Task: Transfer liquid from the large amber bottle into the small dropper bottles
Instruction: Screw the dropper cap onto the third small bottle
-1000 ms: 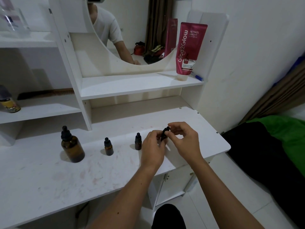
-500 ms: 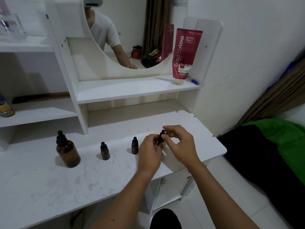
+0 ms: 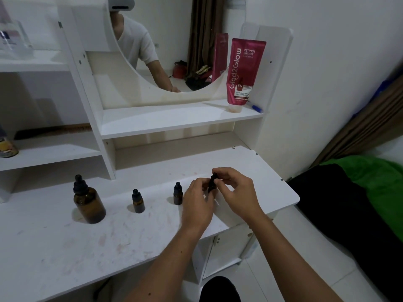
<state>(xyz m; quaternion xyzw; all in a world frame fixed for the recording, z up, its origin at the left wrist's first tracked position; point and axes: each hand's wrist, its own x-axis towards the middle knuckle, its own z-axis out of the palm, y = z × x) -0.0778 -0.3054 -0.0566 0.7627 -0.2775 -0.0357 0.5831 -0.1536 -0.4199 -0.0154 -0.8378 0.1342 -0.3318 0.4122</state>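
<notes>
The large amber bottle [image 3: 89,205] with its black dropper cap stands on the white tabletop [image 3: 65,247] at the left. Two small dropper bottles stand capped to its right, one [image 3: 138,202] in the middle and one [image 3: 178,194] just left of my hands. A third small dropper bottle [image 3: 212,184] is held above the table: my left hand [image 3: 197,207] grips its body, mostly hiding it, and my right hand [image 3: 234,192] pinches its black cap from above.
A pink tube [image 3: 243,73] stands on the shelf under a round mirror [image 3: 174,44]. A yellow-labelled jar [image 3: 7,148] and a dark comb [image 3: 52,130] lie on the left shelf. Beyond the table's right edge is a bed with black and green fabric [image 3: 359,203].
Both hands stay on the small bottle in about the same place relative to the table. The camera has tilted, shifting the whole scene slightly left and down in view.
</notes>
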